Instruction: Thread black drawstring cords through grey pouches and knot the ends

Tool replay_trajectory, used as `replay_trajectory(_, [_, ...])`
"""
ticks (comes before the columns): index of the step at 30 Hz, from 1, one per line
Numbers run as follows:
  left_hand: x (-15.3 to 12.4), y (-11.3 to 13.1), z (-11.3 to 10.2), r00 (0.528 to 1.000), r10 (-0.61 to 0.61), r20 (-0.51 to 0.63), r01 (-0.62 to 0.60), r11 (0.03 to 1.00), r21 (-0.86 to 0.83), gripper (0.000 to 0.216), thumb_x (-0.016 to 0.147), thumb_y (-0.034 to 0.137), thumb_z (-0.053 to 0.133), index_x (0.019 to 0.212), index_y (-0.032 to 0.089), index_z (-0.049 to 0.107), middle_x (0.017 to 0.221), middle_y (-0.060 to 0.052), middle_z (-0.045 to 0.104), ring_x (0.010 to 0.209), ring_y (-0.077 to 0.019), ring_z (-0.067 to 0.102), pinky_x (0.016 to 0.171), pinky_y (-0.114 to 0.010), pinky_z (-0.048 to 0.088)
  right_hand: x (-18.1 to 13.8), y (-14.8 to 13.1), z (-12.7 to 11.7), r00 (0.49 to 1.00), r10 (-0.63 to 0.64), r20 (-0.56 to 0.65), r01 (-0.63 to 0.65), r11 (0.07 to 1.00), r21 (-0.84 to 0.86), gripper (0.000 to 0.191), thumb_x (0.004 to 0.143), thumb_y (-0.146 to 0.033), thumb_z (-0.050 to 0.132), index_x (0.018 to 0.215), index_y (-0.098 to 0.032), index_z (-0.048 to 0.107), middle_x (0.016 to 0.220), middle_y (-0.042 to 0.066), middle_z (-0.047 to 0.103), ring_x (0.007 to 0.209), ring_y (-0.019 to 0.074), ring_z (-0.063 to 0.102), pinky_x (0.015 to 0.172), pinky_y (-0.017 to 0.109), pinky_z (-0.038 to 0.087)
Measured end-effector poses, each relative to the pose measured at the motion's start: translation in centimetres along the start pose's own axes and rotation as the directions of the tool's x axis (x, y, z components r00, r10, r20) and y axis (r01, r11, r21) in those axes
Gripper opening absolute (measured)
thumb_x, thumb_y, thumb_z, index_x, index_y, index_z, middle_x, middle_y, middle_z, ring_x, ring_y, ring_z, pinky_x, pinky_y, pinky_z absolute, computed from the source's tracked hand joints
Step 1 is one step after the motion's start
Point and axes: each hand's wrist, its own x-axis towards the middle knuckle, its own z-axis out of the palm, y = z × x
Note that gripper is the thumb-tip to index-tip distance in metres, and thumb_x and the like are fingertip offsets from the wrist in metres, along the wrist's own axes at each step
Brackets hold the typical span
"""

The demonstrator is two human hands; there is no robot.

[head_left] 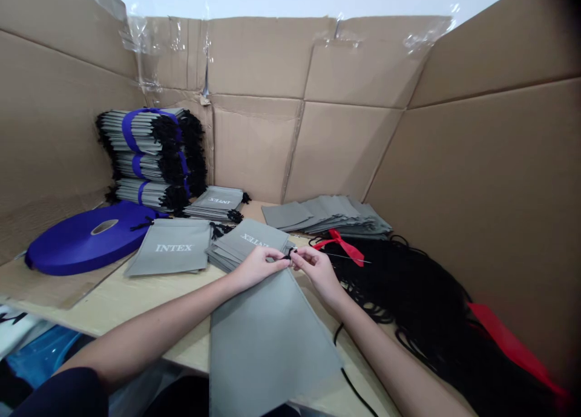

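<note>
A large grey fabric pouch (pixel 267 338) hangs toward me over the table's front edge, its upper end at my fingertips. My left hand (pixel 258 268) pinches a short black cord (pixel 290 255) at that end, the fingers closed. Facing it, my right hand (pixel 318 273) is also closed, thumb and fingertips on the same cord. A thin metal needle-like rod (pixel 349 259) sticks out to the right from behind my right hand; whether the fingers touch it is hidden. Just behind my left hand lies a stack of grey pouches printed INTEX (pixel 245 238).
Black cords (pixel 408 290) with red ties (pixel 342 246) pile up at right. Behind are flat grey pouches (pixel 327 214). At left stand a purple ribbon roll (pixel 77 241), bundled pouches (pixel 136 132) and a printed pouch (pixel 170 262). Cardboard walls (pixel 254 144) surround the table.
</note>
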Motion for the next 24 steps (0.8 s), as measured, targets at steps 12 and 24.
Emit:
replay_trajectory(12, [-0.8,0.6,0.3,0.980,0.198,-0.023,-0.173,0.901,0.398,0.028,0.085,0.033,0.044,0.073,0.015,0.060,0.067,0.000,0.056,0.064,-0.0121,0.048,0.060,-0.020,0.034,-0.5,-1.1,0.0,0.999,-0.043,-0.006,0.043,0.997,-0.062,0.022,0.070,-0.036,0.066,0.062,-0.016,0.062,0.056,-0.002,0.054,0.053,0.0113,0.046,0.051,0.023,0.035])
replay_trajectory(24, [-0.9,1.3,0.3,0.989,0.101,-0.106,-0.099,0.995,0.024,0.029,0.082,0.036,0.045,0.063,0.015,0.048,0.060,0.005,0.040,0.058,-0.0093,0.038,0.054,-0.020,0.029,-0.6,0.0,1.3,0.997,-0.073,0.030,0.071,0.996,0.061,0.029,0.069,-0.041,0.067,0.086,-0.021,0.055,0.087,0.002,0.055,0.085,0.0178,0.053,0.072,0.028,0.045])
